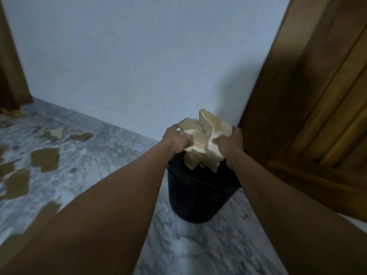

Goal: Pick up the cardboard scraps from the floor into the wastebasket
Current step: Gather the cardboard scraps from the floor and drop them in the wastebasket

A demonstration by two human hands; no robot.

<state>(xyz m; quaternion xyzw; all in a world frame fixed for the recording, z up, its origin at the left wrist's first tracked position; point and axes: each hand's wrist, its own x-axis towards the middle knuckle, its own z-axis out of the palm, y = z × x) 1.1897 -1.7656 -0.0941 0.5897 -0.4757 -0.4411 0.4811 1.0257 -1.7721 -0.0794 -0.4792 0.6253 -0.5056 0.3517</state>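
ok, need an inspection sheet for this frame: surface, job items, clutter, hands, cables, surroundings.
surface: grey marbled floor, littered at left.
job's things: bundle of cardboard scraps held over the black wastebasket, lower edges at its mouth; loose scraps lie on the floor at left.
clutter: nothing seen.
grippers: left hand and right hand grip the bundle from either side.
cables: nothing seen.
surroundings: pale wall behind; wooden door at right; brown panel far left, cannot tell what.
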